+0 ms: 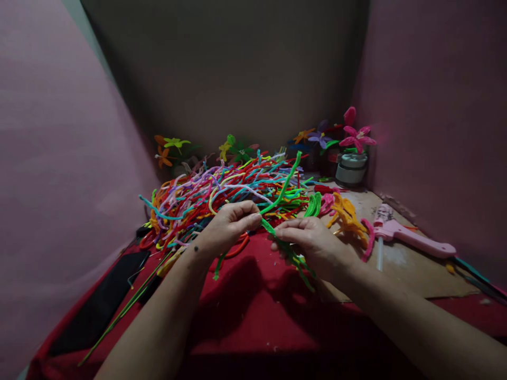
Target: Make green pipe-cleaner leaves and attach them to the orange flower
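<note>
Green pipe cleaners run between my two hands above the red cloth. My left hand pinches them near the middle, and one long end rises up and to the right from it. A shorter green end hangs below the left hand. My right hand is closed on the same green strands a little to the right, with several loose ends dangling beneath its fingers. Just behind both hands lies a large heap of multicoloured pipe cleaners. Bent green loops rest beyond the right hand.
A pink glue gun lies on a cardboard sheet at right, beside orange pipe-cleaner petals. A black phone-like slab and thin green stems are at left. Pink pipe-cleaner flowers stand in a grey pot at the back.
</note>
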The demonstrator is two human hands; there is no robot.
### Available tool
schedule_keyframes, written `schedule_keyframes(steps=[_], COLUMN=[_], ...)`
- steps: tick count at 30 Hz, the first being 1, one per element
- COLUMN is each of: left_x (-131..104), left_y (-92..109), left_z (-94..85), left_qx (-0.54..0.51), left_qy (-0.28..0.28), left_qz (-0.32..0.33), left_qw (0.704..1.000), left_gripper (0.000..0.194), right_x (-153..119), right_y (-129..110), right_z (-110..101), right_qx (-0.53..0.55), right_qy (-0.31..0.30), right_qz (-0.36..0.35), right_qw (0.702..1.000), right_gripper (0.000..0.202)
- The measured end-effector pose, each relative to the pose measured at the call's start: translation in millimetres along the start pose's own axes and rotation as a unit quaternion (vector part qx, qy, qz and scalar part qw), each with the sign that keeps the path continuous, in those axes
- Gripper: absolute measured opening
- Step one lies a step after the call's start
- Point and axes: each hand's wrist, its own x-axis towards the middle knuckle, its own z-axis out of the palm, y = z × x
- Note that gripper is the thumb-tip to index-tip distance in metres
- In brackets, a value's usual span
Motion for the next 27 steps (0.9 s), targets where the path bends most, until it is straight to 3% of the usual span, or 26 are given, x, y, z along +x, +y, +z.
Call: schedule_keyframes(steps=[12,17,21,24,27], left_x=[-0.1,0.4,2.1,2.8,2.4], left_y=[-0.1,0.0,-3.5,-5.8,-6.0], left_z=[5.2,2.1,2.3,3.3,4.1], left_qx=[0.024,0.054,0.064,0.074,0.069], left_qy=[-0.015,-0.008,-0.023,-0.027,-0.043], left_qz=[-0.004,0.004,0.004,0.002,0.015], left_qw=[1.000,0.998,0.998,0.997,0.997], left_gripper=[0.021,0.020,0.020,0.021,0.020], right_x=[0.6,0.7,-2.1,-6.4,-8.4], right_y=[-4.4,-2.1,1.5,1.2,-3.4], right_z=[5.7,1.3,2.4,5.8,7.4], right_qx=[-0.139,-0.116,-0.177,-0.286,-0.407], right_qy=[0.069,0.062,0.043,0.082,0.147], right_qz=[-0.002,-0.028,-0.041,-0.147,-0.341], right_qw=[0.988,0.991,0.982,0.943,0.835], right_gripper=[0.009,0.009,0.012,0.017,0.020])
